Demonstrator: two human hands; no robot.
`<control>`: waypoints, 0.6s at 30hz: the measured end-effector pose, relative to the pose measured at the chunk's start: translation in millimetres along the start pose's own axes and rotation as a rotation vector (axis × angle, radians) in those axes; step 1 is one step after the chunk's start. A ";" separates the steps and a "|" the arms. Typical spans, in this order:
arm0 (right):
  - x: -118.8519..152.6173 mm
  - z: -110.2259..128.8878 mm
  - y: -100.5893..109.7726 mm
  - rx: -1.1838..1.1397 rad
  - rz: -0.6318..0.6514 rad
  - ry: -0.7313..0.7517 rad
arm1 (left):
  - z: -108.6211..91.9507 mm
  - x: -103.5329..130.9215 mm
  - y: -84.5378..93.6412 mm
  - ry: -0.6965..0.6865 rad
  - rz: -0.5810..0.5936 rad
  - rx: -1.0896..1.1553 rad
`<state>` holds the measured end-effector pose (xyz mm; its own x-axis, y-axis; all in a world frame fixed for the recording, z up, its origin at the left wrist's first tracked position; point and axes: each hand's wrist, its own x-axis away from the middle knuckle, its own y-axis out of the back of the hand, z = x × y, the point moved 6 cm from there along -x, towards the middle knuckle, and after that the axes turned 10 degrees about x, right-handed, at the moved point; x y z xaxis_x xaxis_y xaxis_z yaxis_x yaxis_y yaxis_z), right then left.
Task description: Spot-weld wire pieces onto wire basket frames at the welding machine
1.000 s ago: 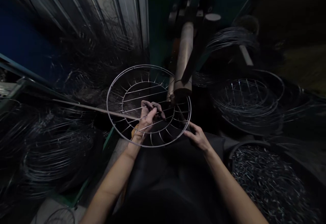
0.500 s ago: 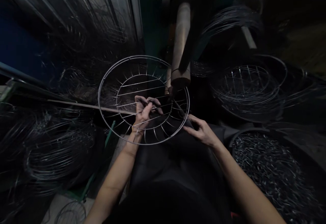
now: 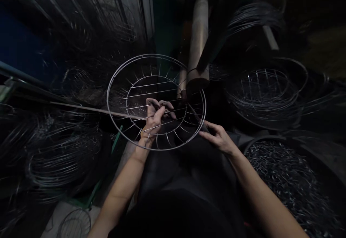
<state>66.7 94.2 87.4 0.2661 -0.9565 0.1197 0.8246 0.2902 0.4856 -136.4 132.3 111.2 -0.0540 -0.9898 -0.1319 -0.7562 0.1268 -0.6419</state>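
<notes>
Wire basket (image 3: pixel 151 93), round and shallow, is in the middle of the view, between the two hands and just in front of the end of a thick metal cylinder (image 3: pixel 199 41). Its double-ringed rim (image 3: pixel 162 150) looks like a wide oval, long axis running left to right across the view. The open side appears to face up toward the camera; inside the smaller base ring (image 3: pixel 126 102), parallel bars slant gently, their right ends farther from the wearer.

The rim's far right edge passes close by the cylinder's end; whether they touch is unclear. Its left edge overlaps a long flat strip (image 3: pixel 89 108) in the view, with dark space beyond. Nearest the wearer, the rim lies above dark clothing (image 3: pixel 186 173). On the right, a dark gap separates it from stacked wire baskets (image 3: pixel 259 90), and a round bin (image 3: pixel 244 149) of small metal pieces (image 3: pixel 283 176) is well apart.

The left hand (image 3: pixel 158 114) is at the base bars, fingers half curled and thumb bent toward them; any small thing pinched there is too dark to tell. The right hand (image 3: pixel 217 137) is at the rim's right edge, thumb and forefinger slightly parted around something dark, their grip unclear.
</notes>
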 end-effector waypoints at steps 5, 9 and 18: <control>5.6 -17.0 1.8 -0.080 0.021 -0.095 | 2.6 -2.2 -1.2 0.019 -0.024 0.019; 4.6 -34.1 -5.4 -0.172 0.030 -0.139 | 2.8 -7.5 -2.7 0.044 -0.024 0.018; -9.2 4.4 1.7 -0.053 -0.016 -0.098 | 5.6 -27.6 10.3 0.097 -0.089 0.096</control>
<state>63.4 103.3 90.9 0.2049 -0.9586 0.1979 0.8542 0.2738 0.4419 -139.0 161.3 104.0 -0.0555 -0.9985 -0.0005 -0.6956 0.0390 -0.7174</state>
